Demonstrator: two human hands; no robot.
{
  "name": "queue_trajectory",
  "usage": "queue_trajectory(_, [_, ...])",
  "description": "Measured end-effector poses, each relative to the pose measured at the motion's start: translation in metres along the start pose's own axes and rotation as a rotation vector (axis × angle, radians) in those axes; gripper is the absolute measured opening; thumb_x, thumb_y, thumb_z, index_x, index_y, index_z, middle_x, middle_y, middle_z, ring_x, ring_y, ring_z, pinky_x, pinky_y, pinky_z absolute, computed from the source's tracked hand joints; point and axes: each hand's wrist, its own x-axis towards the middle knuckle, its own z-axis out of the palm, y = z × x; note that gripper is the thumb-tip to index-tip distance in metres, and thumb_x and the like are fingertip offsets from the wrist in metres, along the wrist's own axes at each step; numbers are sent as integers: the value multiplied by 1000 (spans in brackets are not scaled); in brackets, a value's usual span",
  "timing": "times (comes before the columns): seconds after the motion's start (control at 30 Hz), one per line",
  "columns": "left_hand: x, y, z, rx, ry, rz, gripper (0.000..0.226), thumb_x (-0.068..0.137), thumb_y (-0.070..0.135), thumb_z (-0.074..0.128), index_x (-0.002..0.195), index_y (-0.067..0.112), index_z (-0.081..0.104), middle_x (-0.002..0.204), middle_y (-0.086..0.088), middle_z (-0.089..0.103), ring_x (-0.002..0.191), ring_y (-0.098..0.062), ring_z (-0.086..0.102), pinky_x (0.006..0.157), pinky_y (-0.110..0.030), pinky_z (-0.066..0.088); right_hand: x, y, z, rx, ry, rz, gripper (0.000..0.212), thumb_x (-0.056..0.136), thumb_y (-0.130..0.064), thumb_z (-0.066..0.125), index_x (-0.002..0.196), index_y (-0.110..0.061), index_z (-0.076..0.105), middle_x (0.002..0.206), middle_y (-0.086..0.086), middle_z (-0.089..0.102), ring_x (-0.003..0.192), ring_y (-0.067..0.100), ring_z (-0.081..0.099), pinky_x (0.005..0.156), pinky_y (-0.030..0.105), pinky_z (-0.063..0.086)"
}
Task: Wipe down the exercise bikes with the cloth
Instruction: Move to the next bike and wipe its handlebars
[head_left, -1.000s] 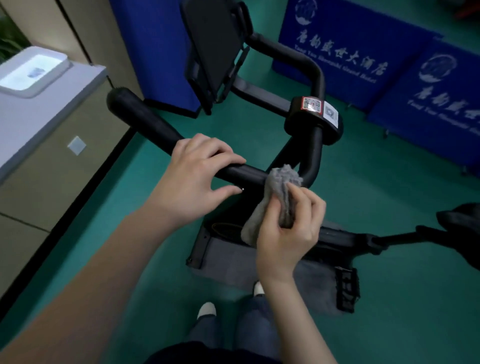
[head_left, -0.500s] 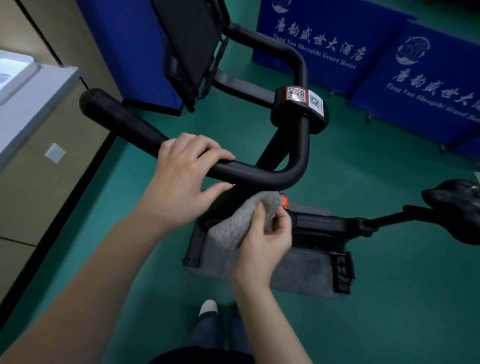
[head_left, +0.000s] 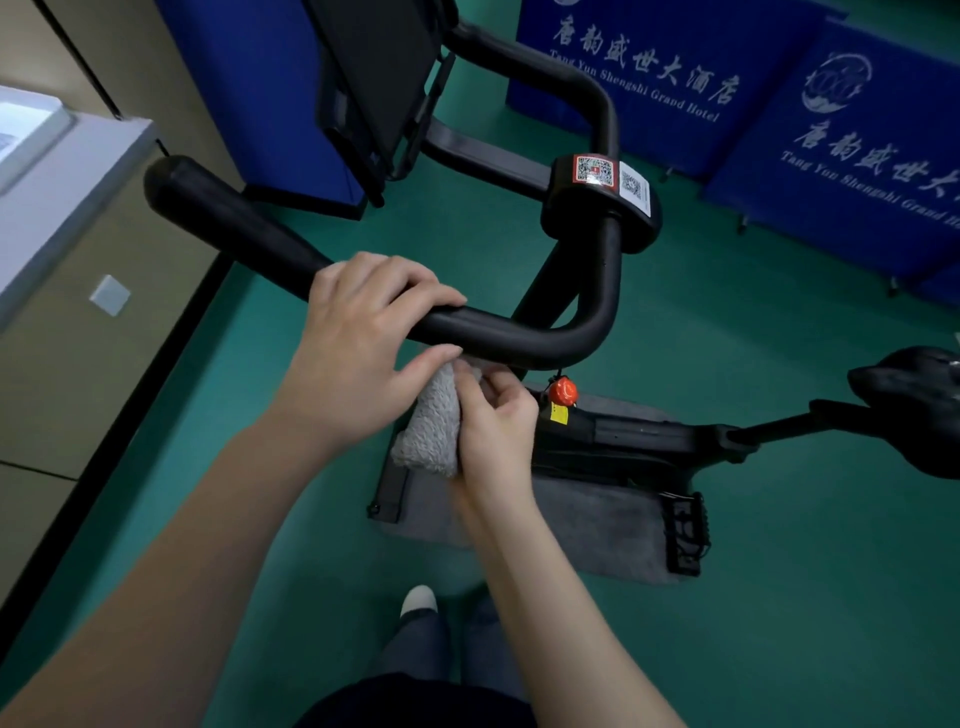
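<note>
The person stands at the near side of the exercise bike (head_left: 623, 434), looking down over its black handlebar (head_left: 234, 223). The left hand (head_left: 358, 353) grips the near bar, fingers curled over the top and thumb stretched along the underside. Just below it, the right hand (head_left: 493, 431) is closed round the grey fleecy cloth (head_left: 431, 436), which is bunched into a roll. The cloth's upper end sits right under the bar beside the left thumb, though I cannot tell whether it actually touches the bar. The lower end hangs out past the heel of the hand.

To the right of the right hand is a red knob (head_left: 563, 391) on the bike's frame, under the bend of the handlebar. The clamp at the far end of that bend carries QR code stickers (head_left: 595, 170). The black saddle (head_left: 909, 395) is off to the right. The bike stands on a grey mat (head_left: 597, 525) laid over the green floor (head_left: 779, 597), with a pedal (head_left: 685, 535) at the mat's right edge. Blue banners (head_left: 649, 62) stand at the far side, and a pale bench (head_left: 67, 182) runs along the left.
</note>
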Motion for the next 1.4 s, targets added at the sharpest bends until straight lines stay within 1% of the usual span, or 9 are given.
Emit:
queue_trajectory(0.17, [-1, -2, 0, 8, -2, 8, 36, 83, 41, 57, 113, 21, 63, 107, 4, 58, 105, -18, 45, 93, -29, 21, 2, -4, -18, 0, 77, 2, 13, 91, -3, 57, 80, -7, 62, 71, 6, 62, 66, 18, 56, 67, 35, 45])
queue_trajectory(0.33, [-2, -1, 1, 12, 10, 12, 41, 85, 49, 54, 113, 21, 64, 107, 4, 58, 105, -18, 47, 94, -29, 21, 13, -19, -48, 130, 221, -52, 7, 91, -7, 59, 85, -5, 62, 75, 7, 64, 65, 16, 60, 59, 28, 51])
queue_trajectory(0.6, [12, 38, 21, -3, 16, 92, 43, 84, 50, 59, 110, 16, 66, 102, 2, 63, 101, -22, 57, 103, -38, 31, 11, -16, -49, 35, 271, -125, 11, 91, -6, 58, 96, 3, 62, 74, 5, 64, 68, 13, 59, 65, 28, 49])
queue_trajectory(0.73, [20, 58, 35, -22, 13, 78, 39, 83, 46, 62, 107, 15, 67, 98, 1, 65, 97, -21, 60, 104, -42, 36, 30, -35, -63, -59, 360, -285, 13, 91, -4, 58, 98, 6, 62, 83, 11, 65, 77, 19, 60, 73, 37, 50])
queue_trajectory(0.8, [22, 64, 40, -20, 23, 40, 37, 83, 45, 62, 104, 15, 68, 95, 2, 66, 93, -21, 61, 103, -41, 37, 40, -47, -70, -170, 378, -379, 10, 90, -5, 60, 97, -1, 65, 90, 10, 68, 83, 17, 62, 82, 39, 52])
queue_trajectory(0.9, [24, 69, 44, 8, 22, -9, 31, 85, 44, 60, 99, 18, 70, 88, 4, 67, 85, -20, 62, 97, -36, 38, 40, -56, -75, -381, 347, -569, 10, 88, -7, 64, 94, -14, 67, 98, 8, 66, 93, 13, 63, 87, 30, 51])
queue_trajectory(1.03, [26, 74, 45, -13, 3, -67, 28, 84, 45, 61, 95, 21, 71, 86, 9, 68, 81, -15, 63, 85, -33, 39, 40, -54, -87, -649, 214, -887, 13, 86, -3, 63, 98, -1, 68, 96, 6, 57, 94, 4, 57, 87, 19, 46])
queue_trajectory(1.27, [30, 91, 48, 21, 13, -202, 42, 87, 57, 51, 96, 21, 72, 85, 12, 69, 82, -13, 64, 89, -32, 37, 103, -96, -98, -734, -4, -867, 16, 84, 3, 62, 98, 0, 69, 93, 4, 56, 90, -5, 53, 83, 9, 40])
queue_trajectory(1.4, [33, 107, 59, 77, 48, -276, 42, 85, 56, 55, 96, 20, 72, 84, 9, 68, 82, -15, 64, 96, -35, 35, 116, -109, -106, -774, -164, -926, 15, 84, 1, 63, 98, -1, 70, 93, 4, 56, 90, 2, 55, 84, 14, 42])
